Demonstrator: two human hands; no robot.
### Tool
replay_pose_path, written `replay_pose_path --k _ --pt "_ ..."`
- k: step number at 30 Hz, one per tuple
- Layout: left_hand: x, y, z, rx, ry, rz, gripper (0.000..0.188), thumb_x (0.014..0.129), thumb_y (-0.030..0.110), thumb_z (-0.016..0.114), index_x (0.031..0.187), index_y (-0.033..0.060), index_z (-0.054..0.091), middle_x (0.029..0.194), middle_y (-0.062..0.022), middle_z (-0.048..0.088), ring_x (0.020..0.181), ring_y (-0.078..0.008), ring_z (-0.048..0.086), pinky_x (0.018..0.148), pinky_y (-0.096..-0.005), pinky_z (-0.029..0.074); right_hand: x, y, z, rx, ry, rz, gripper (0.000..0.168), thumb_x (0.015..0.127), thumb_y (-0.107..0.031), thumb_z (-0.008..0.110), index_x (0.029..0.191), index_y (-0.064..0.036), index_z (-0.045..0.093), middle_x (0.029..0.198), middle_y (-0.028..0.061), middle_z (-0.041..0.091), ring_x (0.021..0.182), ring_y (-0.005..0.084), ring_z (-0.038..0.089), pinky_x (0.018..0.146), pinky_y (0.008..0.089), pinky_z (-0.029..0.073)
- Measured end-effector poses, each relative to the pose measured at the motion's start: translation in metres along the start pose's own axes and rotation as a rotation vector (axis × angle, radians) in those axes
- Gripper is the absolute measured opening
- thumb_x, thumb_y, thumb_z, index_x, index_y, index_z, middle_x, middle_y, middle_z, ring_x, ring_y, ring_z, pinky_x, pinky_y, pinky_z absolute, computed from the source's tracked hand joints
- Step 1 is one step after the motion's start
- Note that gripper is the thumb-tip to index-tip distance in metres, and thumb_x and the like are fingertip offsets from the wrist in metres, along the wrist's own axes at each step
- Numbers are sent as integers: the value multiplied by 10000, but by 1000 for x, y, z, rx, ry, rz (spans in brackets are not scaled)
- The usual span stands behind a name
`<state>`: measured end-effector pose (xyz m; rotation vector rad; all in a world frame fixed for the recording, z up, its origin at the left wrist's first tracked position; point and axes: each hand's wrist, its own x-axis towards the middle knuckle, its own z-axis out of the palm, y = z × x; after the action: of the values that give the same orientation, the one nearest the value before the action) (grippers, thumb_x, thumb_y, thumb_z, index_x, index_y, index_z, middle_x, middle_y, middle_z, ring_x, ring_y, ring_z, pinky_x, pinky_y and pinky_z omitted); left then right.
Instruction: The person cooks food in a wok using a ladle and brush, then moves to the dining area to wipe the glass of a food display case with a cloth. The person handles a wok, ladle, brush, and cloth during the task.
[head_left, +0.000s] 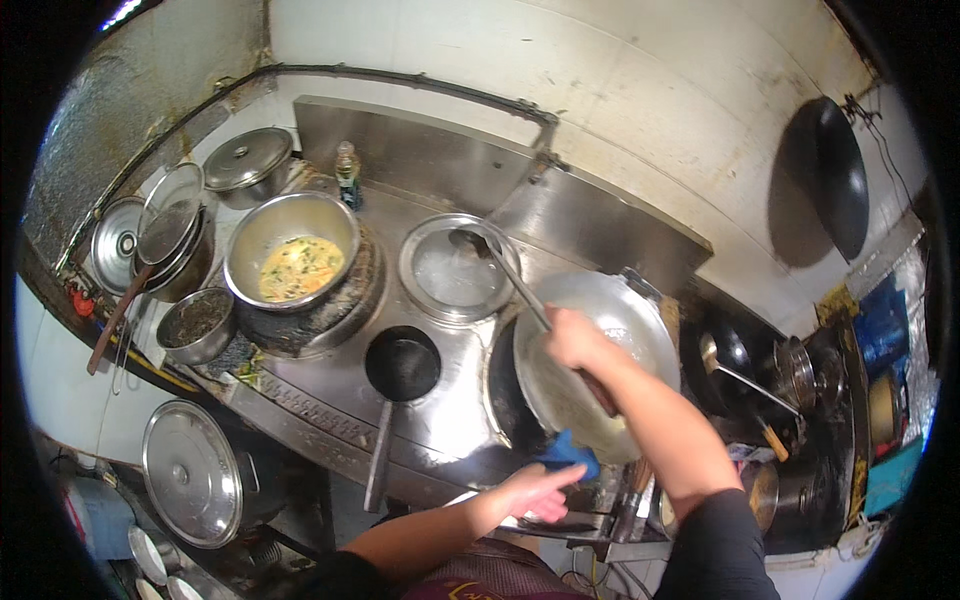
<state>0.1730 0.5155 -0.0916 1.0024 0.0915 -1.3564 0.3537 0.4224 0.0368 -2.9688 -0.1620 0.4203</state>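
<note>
My right hand (576, 339) grips the handle of a long metal ladle (517, 281), whose bowl is over a round pot of cloudy liquid (455, 281) set in the steel stove. The hand is above a large metal wok (654, 315) with a little liquid in it. My left hand (536, 491) is beside the near edge of the wok, palm turned up, fingers apart and holding nothing that I can see. Just beyond its fingertips a blue cloth (568, 455) lies at the wok's rim. A small dark long-handled saucepan (403, 364) sits on the stovetop between the pots.
A steel bowl of yellow soup-like food (300, 262) sits on a blackened burner ring. Behind it are a bottle (348, 176) and a lidded pot (247, 161). Strainers (169, 225) lie at the left. Another ladle (757, 386) rests over a dark wok at the right.
</note>
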Motion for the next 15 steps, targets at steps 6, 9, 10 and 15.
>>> replay_pose_path --k 6,9,10,15 --pt "-137 -26 -88 610 428 353 401 867 320 650 1103 -1 603 986 -131 654 865 -162 636 747 -295 504 79 -47 118 1939 -567 393 189 919 -158 510 865 20 542 596 54 534 541 142 541 493 276 478" --pt "-174 -39 -102 441 496 226 521 830 359 674 1174 -16 566 1094 -177 637 981 -259 629 816 -356 498 45 -18 137 2781 -884 345 219 951 -179 487 1001 33 465 793 50 512 544 70 498 446 184 428" --pt "-184 -41 -103 462 543 211 545 816 371 677 1179 -18 564 1090 -187 636 980 -267 633 822 -356 497 29 -19 128 2766 -802 346 231 958 -191 479 1014 33 462 814 57 510 552 66 493 443 180 423" --pt "-199 -49 -90 618 892 232 568 759 355 709 1152 -31 570 1114 -218 610 1027 -331 606 882 -382 477 -70 16 37 2600 -587 165 248 968 -198 471 1087 20 478 830 35 485 545 41 428 403 177 366"
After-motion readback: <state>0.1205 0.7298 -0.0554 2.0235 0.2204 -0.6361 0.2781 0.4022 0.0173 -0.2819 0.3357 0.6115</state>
